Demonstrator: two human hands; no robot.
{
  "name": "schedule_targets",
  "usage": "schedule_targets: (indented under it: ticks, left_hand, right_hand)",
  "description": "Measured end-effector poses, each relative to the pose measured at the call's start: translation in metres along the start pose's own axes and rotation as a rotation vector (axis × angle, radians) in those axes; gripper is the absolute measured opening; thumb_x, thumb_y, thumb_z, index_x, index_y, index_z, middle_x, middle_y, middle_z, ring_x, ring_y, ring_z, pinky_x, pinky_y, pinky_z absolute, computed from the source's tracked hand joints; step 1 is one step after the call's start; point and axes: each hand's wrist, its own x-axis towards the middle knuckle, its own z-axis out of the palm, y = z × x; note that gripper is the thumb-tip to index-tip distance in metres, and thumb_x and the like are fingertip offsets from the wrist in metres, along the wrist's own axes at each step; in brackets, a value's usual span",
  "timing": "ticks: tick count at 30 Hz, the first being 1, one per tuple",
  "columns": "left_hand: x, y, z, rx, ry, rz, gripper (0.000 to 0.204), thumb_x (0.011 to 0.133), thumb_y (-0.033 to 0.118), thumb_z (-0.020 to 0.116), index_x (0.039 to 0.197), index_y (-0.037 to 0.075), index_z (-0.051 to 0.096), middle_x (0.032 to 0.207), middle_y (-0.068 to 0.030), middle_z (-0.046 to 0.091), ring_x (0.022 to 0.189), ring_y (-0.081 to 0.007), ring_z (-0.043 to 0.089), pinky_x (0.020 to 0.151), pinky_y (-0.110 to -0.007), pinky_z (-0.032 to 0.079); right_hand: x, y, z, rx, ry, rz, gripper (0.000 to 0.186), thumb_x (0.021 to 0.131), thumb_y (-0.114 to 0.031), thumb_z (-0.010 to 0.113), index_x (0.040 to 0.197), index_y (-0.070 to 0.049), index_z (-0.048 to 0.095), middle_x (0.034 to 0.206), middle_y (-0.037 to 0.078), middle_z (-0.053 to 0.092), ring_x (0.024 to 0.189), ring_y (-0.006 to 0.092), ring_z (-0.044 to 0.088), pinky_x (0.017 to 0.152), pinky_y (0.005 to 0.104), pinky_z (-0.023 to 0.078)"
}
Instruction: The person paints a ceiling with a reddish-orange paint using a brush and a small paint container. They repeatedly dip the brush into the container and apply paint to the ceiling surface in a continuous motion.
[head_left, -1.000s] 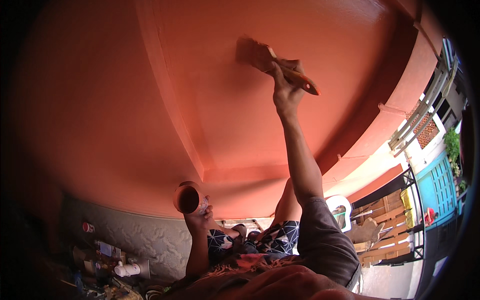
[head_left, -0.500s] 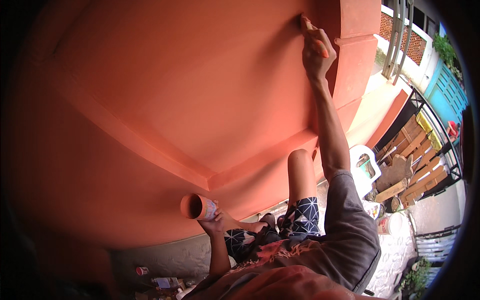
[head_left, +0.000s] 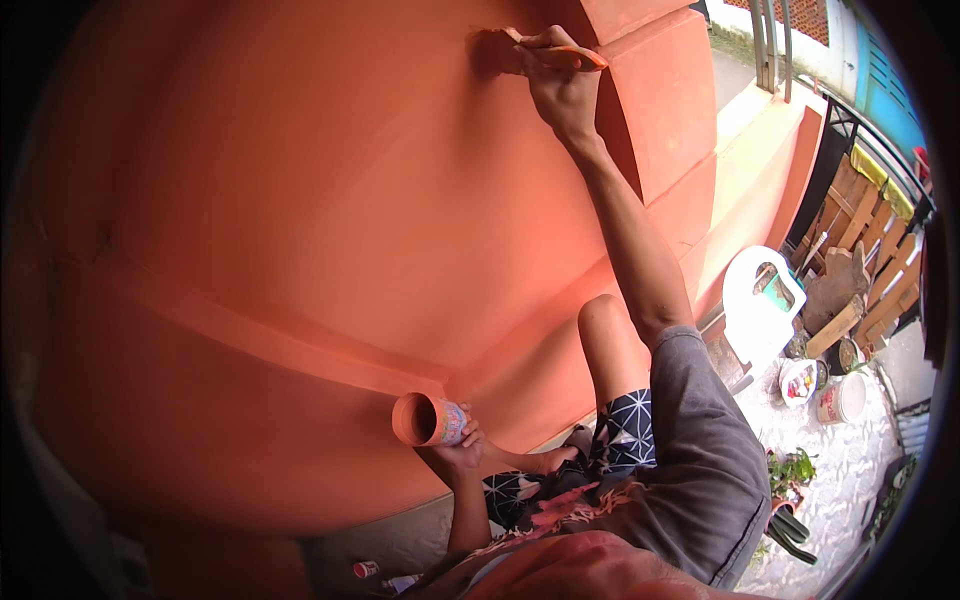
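My right hand is stretched up to the orange wall, its fingers closed round a paintbrush with an orange-smeared handle. The brush's tip points left and appears to touch the wall, where a dark shadow lies. Lower down, my left hand grips a paint cup from its right side. The cup is tilted so its mouth faces up and left; its inside is dark, its rim orange and its side printed in several colours. How much paint it holds is too dark to tell.
A raised moulding crosses the wall's lower part; a stepped pillar edges it at right. On the pale floor at right stand a white plastic chair, a white bucket, a potted plant and stacked wooden planks.
My right hand has moved left with the paintbrush, whose handle now lies nearly level. The cup in my left hand appears slightly lower and farther right, as the whole view has shifted.
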Motion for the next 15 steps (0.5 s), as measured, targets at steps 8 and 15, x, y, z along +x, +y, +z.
schedule_targets:
  ticks: [8, 15]
  left_hand:
    - [-0.017, -0.001, 0.007, 0.021, 0.093, 0.059, 0.069, 0.084, 0.052, 0.073, 0.138, 0.013, 0.053, 0.126, -0.0182, 0.052, 0.080, -0.0295, 0.061, 0.055, -0.028, 0.055]
    - [-0.009, -0.010, 0.007, -0.011, 0.055, 0.041, 0.069, 0.085, 0.049, 0.072, 0.141, 0.014, 0.052, 0.127, -0.0183, 0.051, 0.081, -0.0302, 0.060, 0.055, -0.029, 0.054]
  right_hand:
    - [-0.013, -0.002, -0.006, -0.702, -0.205, -0.343, 0.034, 0.079, -0.006, 0.069, 0.112, -0.013, 0.068, 0.111, 0.004, 0.072, 0.078, 0.0231, 0.071, 0.058, 0.0338, 0.056]
    - [-0.038, -0.072, 0.021, -0.003, -0.433, -0.066, 0.009, 0.088, 0.000, 0.072, 0.089, -0.004, 0.065, 0.086, 0.007, 0.075, 0.071, 0.0166, 0.071, 0.058, 0.0287, 0.053]
